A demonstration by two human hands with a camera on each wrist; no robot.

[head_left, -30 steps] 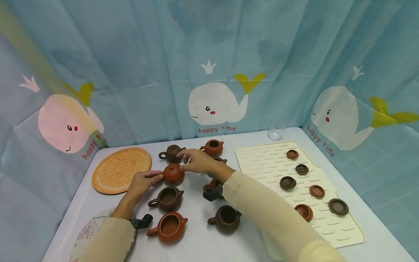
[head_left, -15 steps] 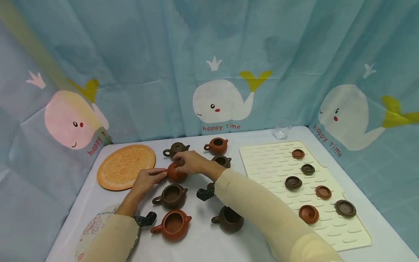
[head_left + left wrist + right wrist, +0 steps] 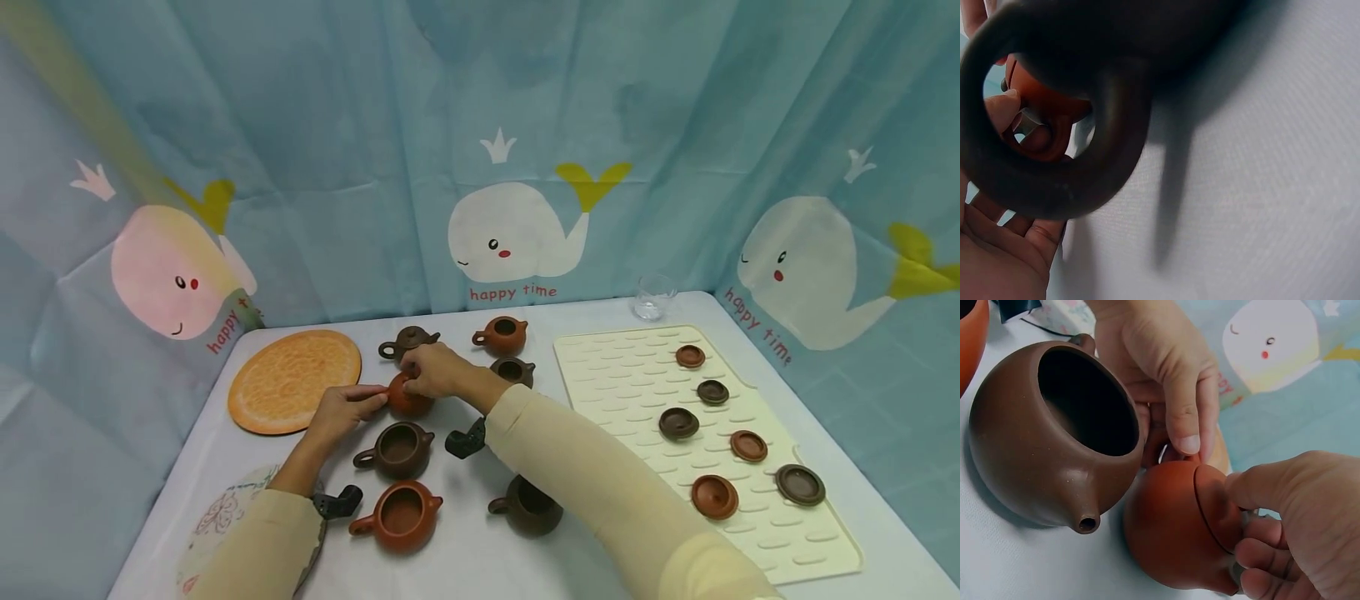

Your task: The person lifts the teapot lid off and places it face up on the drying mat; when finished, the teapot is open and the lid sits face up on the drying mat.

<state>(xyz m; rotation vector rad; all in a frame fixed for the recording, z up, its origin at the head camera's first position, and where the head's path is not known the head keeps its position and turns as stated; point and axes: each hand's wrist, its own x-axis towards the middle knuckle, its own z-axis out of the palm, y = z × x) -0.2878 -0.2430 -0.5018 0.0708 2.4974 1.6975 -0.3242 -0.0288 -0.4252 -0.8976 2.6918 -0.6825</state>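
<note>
My left hand [image 3: 341, 414] grips the handle of a small reddish-brown clay teapot [image 3: 405, 407] on the white cloth. In the left wrist view, a finger passes through the teapot's handle [image 3: 1060, 144]. From above, my right hand [image 3: 441, 371] pinches the teapot's lid [image 3: 1215, 503], which sits on the body; my fingers cover its knob. Close in front stands an uncovered dark brown teapot [image 3: 405, 471], whose handle looms large in the left wrist view. Just behind my right hand is a dark lidded teapot [image 3: 412, 336].
Other uncovered teapots stand nearby: an orange one [image 3: 401, 542] in front, and a brown one [image 3: 536, 517] partly behind my right sleeve. Several lids lie on the cream mat [image 3: 600, 375] at right. A clear cup [image 3: 651, 308], an orange round mat [image 3: 292, 383] and a patterned round mat [image 3: 232, 517] lie around.
My right hand has moved from beside the reddish teapot onto its lid, covering the knob. My left hand keeps hold of the handle. The head view has shifted slightly.
</note>
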